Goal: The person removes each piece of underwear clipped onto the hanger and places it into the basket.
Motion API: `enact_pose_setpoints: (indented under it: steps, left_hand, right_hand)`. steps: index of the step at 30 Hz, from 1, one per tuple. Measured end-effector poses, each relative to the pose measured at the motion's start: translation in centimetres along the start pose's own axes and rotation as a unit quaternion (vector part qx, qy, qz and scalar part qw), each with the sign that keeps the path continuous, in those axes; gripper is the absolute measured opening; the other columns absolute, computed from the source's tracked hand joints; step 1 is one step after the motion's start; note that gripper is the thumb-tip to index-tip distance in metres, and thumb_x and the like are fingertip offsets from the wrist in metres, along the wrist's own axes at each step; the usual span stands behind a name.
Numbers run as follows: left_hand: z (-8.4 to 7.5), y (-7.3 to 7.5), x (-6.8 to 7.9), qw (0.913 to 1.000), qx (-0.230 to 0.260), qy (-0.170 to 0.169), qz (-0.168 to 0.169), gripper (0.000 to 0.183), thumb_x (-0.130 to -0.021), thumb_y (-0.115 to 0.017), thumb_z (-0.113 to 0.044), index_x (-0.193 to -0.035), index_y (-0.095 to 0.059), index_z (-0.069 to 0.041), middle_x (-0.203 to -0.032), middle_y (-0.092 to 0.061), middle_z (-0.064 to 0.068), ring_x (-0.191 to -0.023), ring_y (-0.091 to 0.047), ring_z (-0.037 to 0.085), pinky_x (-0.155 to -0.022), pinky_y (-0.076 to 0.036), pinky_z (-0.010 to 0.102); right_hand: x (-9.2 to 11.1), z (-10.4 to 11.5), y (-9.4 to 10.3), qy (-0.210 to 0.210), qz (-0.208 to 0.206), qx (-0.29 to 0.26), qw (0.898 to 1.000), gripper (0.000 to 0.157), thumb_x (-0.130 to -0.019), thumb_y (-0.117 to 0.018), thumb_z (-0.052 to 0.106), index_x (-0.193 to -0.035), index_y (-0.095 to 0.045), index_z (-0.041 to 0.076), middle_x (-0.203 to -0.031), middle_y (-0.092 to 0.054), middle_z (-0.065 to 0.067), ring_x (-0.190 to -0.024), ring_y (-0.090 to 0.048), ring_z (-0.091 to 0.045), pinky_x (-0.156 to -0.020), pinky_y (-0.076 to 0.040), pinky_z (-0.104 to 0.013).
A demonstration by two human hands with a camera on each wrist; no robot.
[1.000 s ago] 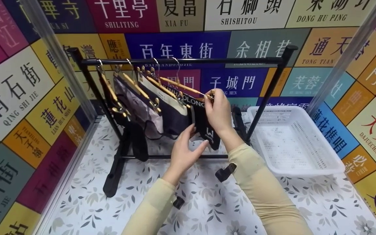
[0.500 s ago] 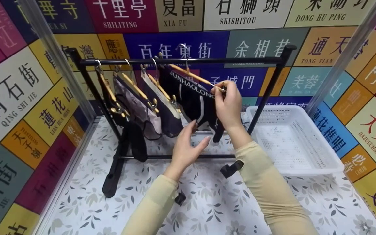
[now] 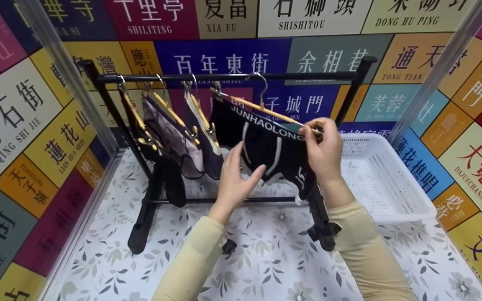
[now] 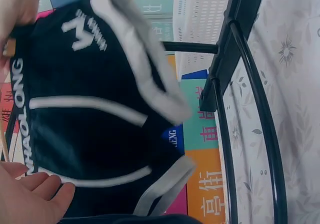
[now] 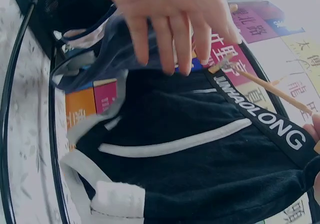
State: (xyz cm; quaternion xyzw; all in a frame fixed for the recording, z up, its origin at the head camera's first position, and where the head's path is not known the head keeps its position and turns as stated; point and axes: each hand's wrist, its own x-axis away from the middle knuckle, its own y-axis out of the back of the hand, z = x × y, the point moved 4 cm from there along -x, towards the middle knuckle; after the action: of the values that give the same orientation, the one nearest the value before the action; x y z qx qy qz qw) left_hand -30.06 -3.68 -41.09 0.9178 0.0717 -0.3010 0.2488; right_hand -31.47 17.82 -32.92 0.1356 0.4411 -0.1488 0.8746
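Black boxer briefs (image 3: 262, 138) with white trim and a lettered waistband hang from a wooden clip hanger (image 3: 266, 109). The hanger's metal hook sits at the rack's top rail (image 3: 299, 77). My right hand (image 3: 324, 146) pinches the hanger's right end by the clip and waistband. My left hand (image 3: 237, 179) is in front of the briefs with its fingers straight and thumb spread, holding nothing. In the right wrist view the left hand's fingers (image 5: 165, 38) extend over the cloth near the neighbouring dark garment (image 5: 130, 38). The left wrist view shows the briefs (image 4: 90, 78) spread flat between both hands.
Several other garments hang on clip hangers at the rail's left, among them a grey-pink one (image 3: 174, 133) and a black one (image 3: 174, 179). A white perforated basket (image 3: 391, 213) stands right of the rack, on a leaf-patterned surface (image 3: 266, 251). Lettered panels form the walls.
My right hand has carried the hanger with the briefs rightward, away from the other garments. Its hook rose above the rail, then came back down to it farther right. My left hand stays nearly in place.
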Motion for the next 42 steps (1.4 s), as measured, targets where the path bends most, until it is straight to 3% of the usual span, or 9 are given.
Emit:
enact_pose_setpoints:
  steps: [7, 17, 21, 24, 30, 36, 42]
  left_hand:
    - [0.3, 0.8, -0.6, 0.9995, -0.008, 0.007, -0.028, 0.084, -0.087, -0.072, -0.041, -0.149, -0.035, 0.001, -0.150, -0.041, 0.016, -0.139, -0.037, 0.029, -0.115, -0.027, 0.041]
    - [0.7, 2.0, -1.3, 0.9983, -0.016, -0.033, -0.045, 0.087, -0.087, -0.075, -0.037, -0.152, -0.030, 0.001, -0.153, -0.037, 0.019, -0.142, -0.032, 0.027, -0.116, -0.022, 0.038]
    - [0.5, 2.4, -1.5, 0.9943, -0.060, -0.079, -0.038, 0.090, -0.086, -0.076, -0.038, -0.151, -0.029, 0.002, -0.155, -0.034, 0.019, -0.143, -0.030, 0.029, -0.118, -0.018, 0.038]
    - [0.0, 2.6, -1.6, 0.9855, -0.105, -0.130, -0.028, 0.088, -0.085, -0.078, -0.038, -0.150, -0.034, 0.002, -0.154, -0.036, 0.019, -0.143, -0.031, 0.031, -0.118, -0.017, 0.040]
    - [-1.2, 2.4, -1.6, 0.9585, -0.188, -0.214, 0.007, 0.080, -0.082, -0.078, -0.044, -0.144, -0.046, -0.003, -0.146, -0.048, 0.013, -0.135, -0.041, 0.031, -0.115, -0.023, 0.047]
    - [-1.9, 1.5, -0.7, 0.9336, -0.261, -0.240, 0.051, 0.058, -0.086, -0.074, -0.044, -0.133, -0.061, -0.014, -0.129, -0.064, 0.003, -0.122, -0.052, 0.027, -0.113, -0.021, 0.056]
    - [-1.9, 1.2, 0.0, 0.9276, -0.273, -0.253, 0.034, 0.021, -0.092, -0.070, -0.034, -0.103, -0.076, -0.017, -0.093, -0.073, -0.002, -0.091, -0.062, 0.022, -0.104, -0.035, 0.054]
  right_hand:
    - [2.0, -1.1, 3.4, -0.021, -0.006, -0.014, 1.000, 0.011, -0.092, -0.062, -0.007, -0.095, -0.054, -0.015, -0.088, -0.063, -0.012, -0.081, -0.067, -0.009, -0.074, -0.055, -0.024]
    - [5.0, -3.3, 8.0, -0.071, 0.009, -0.044, 0.996, 0.011, -0.091, -0.060, -0.012, -0.094, -0.051, -0.018, -0.085, -0.063, -0.001, -0.078, -0.065, -0.010, -0.073, -0.053, -0.020]
    - [6.1, -4.2, 9.0, -0.074, 0.030, -0.072, 0.994, 0.010, -0.091, -0.058, -0.016, -0.093, -0.050, -0.020, -0.082, -0.064, -0.002, -0.077, -0.065, -0.010, -0.072, -0.053, -0.020]
    - [6.8, -4.8, 9.5, -0.069, 0.052, -0.094, 0.992, 0.007, -0.089, -0.056, -0.019, -0.091, -0.049, -0.021, -0.080, -0.065, -0.004, -0.075, -0.065, -0.010, -0.070, -0.053, -0.020]
    - [7.8, -5.4, 9.3, -0.063, 0.109, -0.102, 0.987, 0.008, -0.087, -0.055, -0.024, -0.091, -0.051, -0.018, -0.082, -0.064, -0.008, -0.075, -0.066, -0.010, -0.070, -0.053, -0.019]
    - [8.4, -5.3, 8.3, -0.074, 0.130, -0.138, 0.979, 0.006, -0.089, -0.055, -0.020, -0.091, -0.050, -0.018, -0.085, -0.063, -0.004, -0.076, -0.066, -0.010, -0.072, -0.053, -0.020]
    - [8.8, -5.4, 7.6, -0.088, 0.130, -0.186, 0.970, 0.008, -0.091, -0.055, -0.017, -0.093, -0.048, -0.020, -0.086, -0.063, -0.007, -0.078, -0.066, -0.012, -0.072, -0.053, -0.020]
